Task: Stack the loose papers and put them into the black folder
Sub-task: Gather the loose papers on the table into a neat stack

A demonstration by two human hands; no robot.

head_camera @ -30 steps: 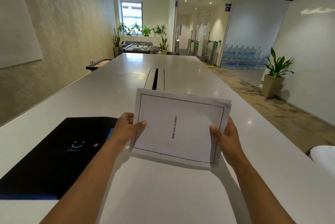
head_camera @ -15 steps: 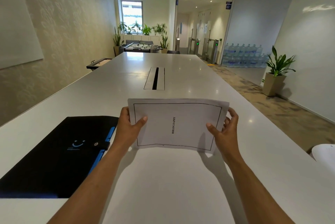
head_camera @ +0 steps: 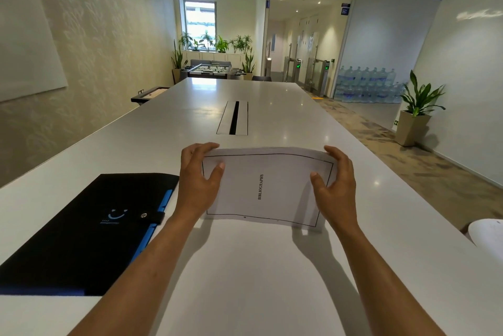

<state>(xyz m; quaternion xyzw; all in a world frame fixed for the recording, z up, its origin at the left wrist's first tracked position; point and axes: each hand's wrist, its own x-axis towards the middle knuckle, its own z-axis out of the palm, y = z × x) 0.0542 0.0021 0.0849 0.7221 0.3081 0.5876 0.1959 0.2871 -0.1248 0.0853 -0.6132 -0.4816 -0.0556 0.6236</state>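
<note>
Gripping the paper stack (head_camera: pixel 268 186) by its short sides, the left hand (head_camera: pixel 200 183) and right hand (head_camera: pixel 336 186) clamp it, thumbs on top. The black folder (head_camera: pixel 89 229) lies closed, left of the stack and beside the left hand, long axis running away.

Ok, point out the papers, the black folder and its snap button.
papers (head_camera: pixel 272 186): head view, middle of top sheet.
black folder (head_camera: pixel 81 226): head view, middle of cover.
snap button (head_camera: pixel 143 215): head view, its metal stud.
</note>
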